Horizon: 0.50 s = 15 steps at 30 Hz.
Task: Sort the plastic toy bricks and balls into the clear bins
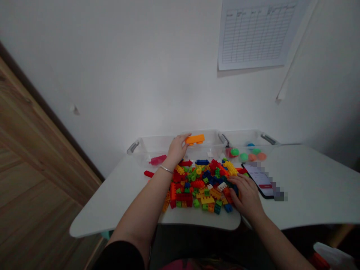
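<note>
Nearby, my right hand [249, 193] is at the brick pile's [198, 183] right side on the counter [312, 187], its grip unclear; farther off, my left hand [177, 148] pinches 1 orange brick [196, 139] by a clear bin's [212, 147] rim.

The bare left forearm [144, 210] is slanting forward from a black sleeve [120, 257], the bare left hand [178, 148] pinching between thumb and fingers. Nearer the body, the bare right hand [249, 193] is facing palm-down, thumb standing apart from loosely curving fingers.
</note>
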Motion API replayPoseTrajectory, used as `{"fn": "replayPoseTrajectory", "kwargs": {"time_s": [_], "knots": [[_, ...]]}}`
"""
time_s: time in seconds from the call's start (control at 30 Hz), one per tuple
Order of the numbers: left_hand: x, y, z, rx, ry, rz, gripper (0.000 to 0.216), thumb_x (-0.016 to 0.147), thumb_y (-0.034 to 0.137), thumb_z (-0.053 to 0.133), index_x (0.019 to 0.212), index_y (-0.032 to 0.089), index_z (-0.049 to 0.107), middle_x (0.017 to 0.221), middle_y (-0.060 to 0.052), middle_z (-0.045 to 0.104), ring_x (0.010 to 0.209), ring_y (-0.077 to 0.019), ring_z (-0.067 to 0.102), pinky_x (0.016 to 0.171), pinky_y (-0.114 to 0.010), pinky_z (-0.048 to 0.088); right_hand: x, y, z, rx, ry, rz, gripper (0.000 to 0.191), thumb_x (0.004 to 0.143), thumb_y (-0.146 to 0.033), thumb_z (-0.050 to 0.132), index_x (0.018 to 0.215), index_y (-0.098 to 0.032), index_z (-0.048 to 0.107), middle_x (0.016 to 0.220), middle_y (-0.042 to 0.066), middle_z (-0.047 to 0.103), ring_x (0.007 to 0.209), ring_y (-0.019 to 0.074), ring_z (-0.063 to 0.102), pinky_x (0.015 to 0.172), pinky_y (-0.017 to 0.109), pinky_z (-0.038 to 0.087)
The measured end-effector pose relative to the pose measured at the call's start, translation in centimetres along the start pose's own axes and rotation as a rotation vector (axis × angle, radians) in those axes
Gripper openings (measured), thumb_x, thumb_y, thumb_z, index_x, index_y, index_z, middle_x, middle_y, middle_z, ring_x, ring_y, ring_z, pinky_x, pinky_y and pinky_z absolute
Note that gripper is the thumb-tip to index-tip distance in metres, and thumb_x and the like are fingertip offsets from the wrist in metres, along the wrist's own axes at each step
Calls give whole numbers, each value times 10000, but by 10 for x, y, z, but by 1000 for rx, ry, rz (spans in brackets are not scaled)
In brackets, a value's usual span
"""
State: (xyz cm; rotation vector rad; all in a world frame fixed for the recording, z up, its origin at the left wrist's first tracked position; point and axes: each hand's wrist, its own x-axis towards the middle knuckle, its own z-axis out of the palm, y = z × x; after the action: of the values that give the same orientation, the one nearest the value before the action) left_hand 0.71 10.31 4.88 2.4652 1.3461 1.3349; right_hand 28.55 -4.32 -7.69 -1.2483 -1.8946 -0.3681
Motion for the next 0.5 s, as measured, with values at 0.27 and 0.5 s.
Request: {"fn": "replayPoseTrajectory", "kwargs": {"time_s": [0.27, 0.5], "knots": [[3, 2, 18, 141, -136, -177, 362, 886, 130, 443, 1180, 108, 653, 1188, -135, 675, 1136, -233, 595, 1034, -389, 431, -1, 2, 2, -5, -12, -5, 264, 836, -258, 513, 1072, -206, 620, 1096, 74, 682, 1140, 281, 543, 995, 482, 412], [0, 2, 4, 133, -290, -90, 311, 861, 200, 542, 1137, 162, 680, 1176, -81, 695, 1161, -222, 581, 1067, -396, 400, 0, 2, 3, -14, 1, -23, 261, 834, -254, 513, 1067, -201, 618, 1080, 78, 684, 1113, 285, 551, 986, 484, 417]]}}
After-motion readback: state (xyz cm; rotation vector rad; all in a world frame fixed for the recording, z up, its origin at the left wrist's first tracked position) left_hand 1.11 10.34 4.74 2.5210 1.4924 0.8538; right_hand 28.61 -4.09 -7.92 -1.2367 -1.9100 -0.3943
